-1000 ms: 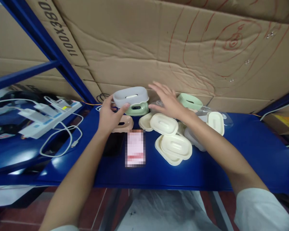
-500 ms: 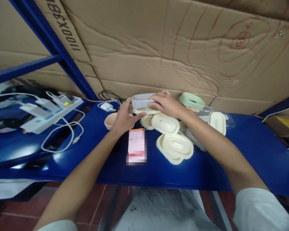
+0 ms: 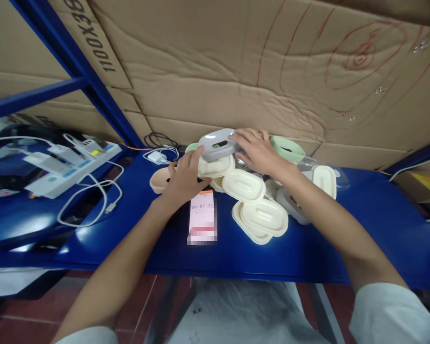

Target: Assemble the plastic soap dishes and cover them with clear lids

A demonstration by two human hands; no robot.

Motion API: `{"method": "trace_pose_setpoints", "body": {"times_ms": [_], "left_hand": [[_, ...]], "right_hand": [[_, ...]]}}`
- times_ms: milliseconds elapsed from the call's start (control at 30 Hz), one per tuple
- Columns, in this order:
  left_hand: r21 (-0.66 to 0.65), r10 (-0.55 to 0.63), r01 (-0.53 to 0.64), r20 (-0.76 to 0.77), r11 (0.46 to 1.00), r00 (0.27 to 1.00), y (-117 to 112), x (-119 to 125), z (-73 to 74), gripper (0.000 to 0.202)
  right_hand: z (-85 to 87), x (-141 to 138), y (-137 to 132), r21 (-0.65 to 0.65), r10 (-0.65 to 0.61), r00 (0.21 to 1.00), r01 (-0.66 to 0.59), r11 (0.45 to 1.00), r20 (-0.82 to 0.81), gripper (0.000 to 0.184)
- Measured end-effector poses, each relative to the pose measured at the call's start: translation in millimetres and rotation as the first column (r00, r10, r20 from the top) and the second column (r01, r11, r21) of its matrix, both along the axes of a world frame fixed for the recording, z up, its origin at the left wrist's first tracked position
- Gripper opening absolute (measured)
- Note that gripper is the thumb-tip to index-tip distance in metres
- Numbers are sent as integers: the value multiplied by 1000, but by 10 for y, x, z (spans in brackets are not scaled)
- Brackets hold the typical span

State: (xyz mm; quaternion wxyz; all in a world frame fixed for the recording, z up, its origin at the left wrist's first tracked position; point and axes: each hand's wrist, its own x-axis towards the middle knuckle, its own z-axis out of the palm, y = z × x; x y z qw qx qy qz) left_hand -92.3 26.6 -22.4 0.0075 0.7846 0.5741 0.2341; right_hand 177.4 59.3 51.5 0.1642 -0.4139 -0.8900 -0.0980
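Observation:
A grey plastic tissue box cover point(image 3: 217, 149) with a dark slot is tilted above the pile at the back of the table. My right hand point(image 3: 256, 150) grips its right end, fingers over the edge and thumb lower down. At its lower left corner, the fingertips of my left hand point(image 3: 184, 179) come close to or touch it; those fingers are spread, the thumb out to the right. Just below the cover lies a cream oval lid point(image 3: 217, 167). Beside my left hand is a peach container point(image 3: 158, 180), partly hidden. Another cream lid point(image 3: 244, 186) lies nearer to me.
A phone point(image 3: 201, 217) showing a timer lies in front. More cream lids point(image 3: 267, 217) overlap to its right. Behind my right arm are a green cover point(image 3: 288, 149) and clear plastic pieces point(image 3: 340, 179). A power strip point(image 3: 75, 169) with white cables stands left, cardboard point(image 3: 200, 71) behind.
The grey cover has turned from showing its open hollow to showing its slotted face. My right hand has shifted slightly right with it. My left hand has moved slightly, uncovering the cream lid.

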Motion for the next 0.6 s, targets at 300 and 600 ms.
{"method": "trace_pose_setpoints", "body": {"times_ms": [300, 600], "left_hand": [[-89, -28, 23, -54, 996, 998, -18, -118, -18, 110], [-178, -74, 54, -110, 983, 991, -48, -349, -9, 109]], "right_hand": [[-12, 506, -920, -47, 45, 998, -47, 998, -49, 38], [-720, 836, -2131, -185, -29, 998, 19, 983, -52, 38]]}}
